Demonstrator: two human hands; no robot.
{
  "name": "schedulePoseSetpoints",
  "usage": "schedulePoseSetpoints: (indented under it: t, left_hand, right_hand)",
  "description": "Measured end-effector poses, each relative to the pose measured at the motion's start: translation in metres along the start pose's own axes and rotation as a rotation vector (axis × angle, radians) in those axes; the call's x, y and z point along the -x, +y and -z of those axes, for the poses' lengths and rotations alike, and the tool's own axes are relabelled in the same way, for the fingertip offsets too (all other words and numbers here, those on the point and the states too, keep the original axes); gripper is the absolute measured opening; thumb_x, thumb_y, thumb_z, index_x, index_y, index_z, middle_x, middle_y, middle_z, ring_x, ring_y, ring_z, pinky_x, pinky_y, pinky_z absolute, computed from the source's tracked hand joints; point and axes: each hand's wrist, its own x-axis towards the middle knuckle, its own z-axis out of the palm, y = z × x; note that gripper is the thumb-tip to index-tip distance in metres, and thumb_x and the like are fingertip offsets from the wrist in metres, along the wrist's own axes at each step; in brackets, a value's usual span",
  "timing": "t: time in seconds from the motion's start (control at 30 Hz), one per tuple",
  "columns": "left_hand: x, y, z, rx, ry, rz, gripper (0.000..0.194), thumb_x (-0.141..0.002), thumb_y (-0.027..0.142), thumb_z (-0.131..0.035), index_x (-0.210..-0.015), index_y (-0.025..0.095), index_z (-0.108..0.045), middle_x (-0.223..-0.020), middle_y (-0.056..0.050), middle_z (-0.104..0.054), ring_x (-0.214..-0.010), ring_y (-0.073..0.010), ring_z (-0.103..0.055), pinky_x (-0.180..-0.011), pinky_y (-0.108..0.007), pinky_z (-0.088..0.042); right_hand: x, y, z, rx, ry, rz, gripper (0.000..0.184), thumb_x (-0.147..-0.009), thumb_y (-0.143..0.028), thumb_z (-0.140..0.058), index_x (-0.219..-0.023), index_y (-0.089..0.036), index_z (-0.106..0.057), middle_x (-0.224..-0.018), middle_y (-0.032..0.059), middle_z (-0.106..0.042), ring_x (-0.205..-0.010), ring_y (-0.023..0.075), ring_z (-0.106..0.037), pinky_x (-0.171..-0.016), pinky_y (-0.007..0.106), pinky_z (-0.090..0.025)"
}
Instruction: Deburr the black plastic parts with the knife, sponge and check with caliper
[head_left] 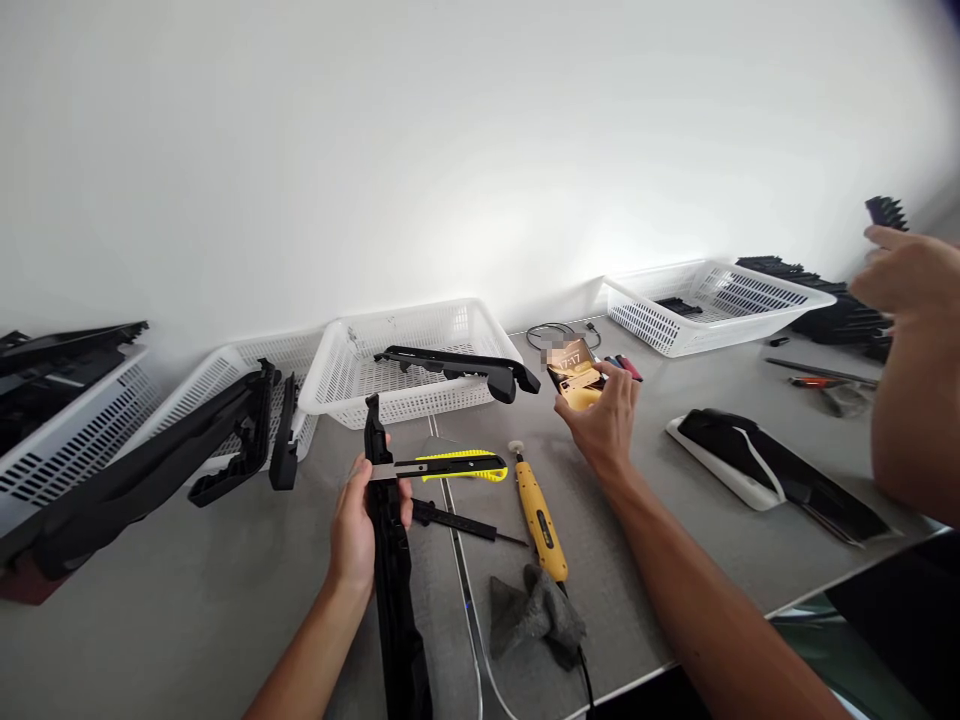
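My left hand (356, 525) is closed around a long, dark plastic trim piece (394, 570), which stands lengthwise toward me. Across its upper part lies a yellow and black utility knife (465, 465), its blade end by my left thumb; the thumb seems to pin it there. Further right, my right hand (604, 415) grips a phone (574, 365) by its edges, thumb on one side and fingers on the other. The phone's screen is lit and shows 17:17. Below the knife, a black caliper-like tool (457, 520) rests on the table beside a yellow rotary tool (541, 515).
White baskets (322, 385) with black parts stand along the wall, another basket (637, 325) at the right. A grey cloth (536, 615) lies near the front edge. A black-and-white part (750, 470) lies rightward. Another person's hand (911, 270) holds a black piece.
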Motion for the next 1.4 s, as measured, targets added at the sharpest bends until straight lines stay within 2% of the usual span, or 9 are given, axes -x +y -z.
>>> schedulePoseSetpoints:
  t: [0.2, 0.53, 0.77, 0.9, 1.0, 1.1, 1.2, 1.3, 1.4]
  left_hand:
    - [0.001, 0.000, 0.001, 0.009, -0.004, 0.015, 0.065, -0.087, 0.060, -0.070, -0.137, 0.018, -0.065, -0.065, 0.003, -0.069, -0.044, -0.0128, -0.053, -0.042, -0.022, -0.040]
    - [0.000, -0.004, 0.003, 0.038, -0.007, 0.022, 0.067, -0.087, 0.061, -0.070, -0.138, 0.018, -0.064, -0.064, 0.004, -0.069, -0.042, -0.0128, -0.054, -0.042, -0.022, -0.040]
    - [0.002, -0.005, 0.002, 0.064, -0.012, 0.037, 0.067, -0.087, 0.060, -0.072, -0.139, 0.019, -0.064, -0.065, 0.004, -0.070, -0.042, -0.0132, -0.055, -0.041, -0.023, -0.040]
    - [0.003, -0.007, 0.002, 0.060, 0.007, 0.039, 0.068, -0.086, 0.061, -0.075, -0.138, 0.018, -0.064, -0.064, 0.004, -0.070, -0.042, -0.0137, -0.056, -0.042, -0.023, -0.040]
    - [0.001, -0.013, 0.003, 0.054, 0.020, 0.039, 0.062, -0.086, 0.062, -0.076, -0.131, 0.019, -0.067, -0.063, 0.004, -0.070, -0.040, -0.0136, -0.055, -0.041, -0.024, -0.039]
    - [-0.002, -0.020, 0.005, 0.022, 0.035, 0.023, 0.047, -0.086, 0.064, -0.078, -0.095, 0.019, -0.069, -0.062, 0.001, -0.070, -0.040, -0.0124, -0.054, -0.041, -0.024, -0.039]
    - [-0.004, -0.023, 0.006, -0.009, 0.075, 0.042, 0.056, -0.081, 0.071, -0.081, -0.072, 0.020, -0.058, -0.058, 0.000, -0.067, -0.039, -0.0109, -0.052, -0.040, -0.024, -0.037]
    - [-0.003, -0.021, 0.006, -0.001, 0.084, 0.073, 0.058, -0.079, 0.074, -0.081, -0.081, 0.020, -0.062, -0.063, 0.001, -0.068, -0.041, -0.0108, -0.053, -0.040, -0.023, -0.036]
    - [0.001, -0.015, 0.004, 0.007, -0.017, 0.036, 0.052, -0.088, 0.070, -0.075, -0.085, 0.019, -0.065, -0.077, -0.001, -0.070, -0.046, -0.0093, -0.055, -0.044, -0.023, -0.037]
  right_hand:
    - [-0.001, -0.001, 0.001, 0.005, -0.005, -0.042, 0.056, -0.081, -0.043, -0.069, -0.128, -0.023, -0.045, -0.130, 0.0141, -0.060, -0.123, 0.0355, -0.052, -0.108, 0.047, -0.043]
    - [0.000, 0.010, -0.008, 0.202, -0.287, -0.256, 0.060, -0.085, -0.050, -0.070, -0.134, -0.017, -0.061, -0.115, 0.0186, -0.076, -0.116, 0.0400, -0.065, -0.098, 0.046, -0.048]
    - [0.003, 0.014, -0.011, 0.208, -0.346, -0.170, 0.050, -0.087, -0.048, -0.069, -0.125, -0.016, -0.071, -0.121, 0.0195, -0.078, -0.124, 0.0425, -0.060, -0.103, 0.052, -0.047]
    - [0.006, -0.010, 0.007, -0.061, -0.249, -0.012, 0.030, -0.093, -0.046, -0.061, -0.102, -0.021, -0.074, -0.121, 0.0161, -0.079, -0.123, 0.0406, -0.060, -0.105, 0.053, -0.046]
    - [0.018, -0.041, 0.027, -0.390, -0.504, 0.036, 0.041, -0.099, -0.060, -0.058, -0.090, -0.023, -0.074, -0.097, 0.0114, -0.079, -0.091, 0.0323, -0.068, -0.083, 0.043, -0.052]
    - [0.036, -0.074, 0.042, -0.669, -0.920, 0.147, 0.046, -0.101, -0.064, -0.058, -0.105, -0.023, -0.078, -0.103, 0.0085, -0.080, -0.091, 0.0288, -0.070, -0.079, 0.038, -0.052]
    - [0.048, -0.095, 0.047, -0.786, -1.188, 0.165, 0.044, -0.101, -0.063, -0.063, -0.112, -0.022, -0.077, -0.091, 0.0046, -0.077, -0.078, 0.0226, -0.065, -0.067, 0.032, -0.047]
    - [0.041, -0.105, 0.047, -0.783, -1.239, 0.170, 0.036, -0.103, -0.056, -0.062, -0.112, -0.023, -0.074, -0.085, 0.0016, -0.071, -0.071, 0.0184, -0.057, -0.062, 0.030, -0.042]
    - [0.019, -0.111, 0.042, -0.688, -1.079, 0.254, 0.027, -0.104, -0.046, -0.058, -0.104, -0.023, -0.072, -0.088, 0.0032, -0.072, -0.076, 0.0202, -0.059, -0.066, 0.031, -0.043]
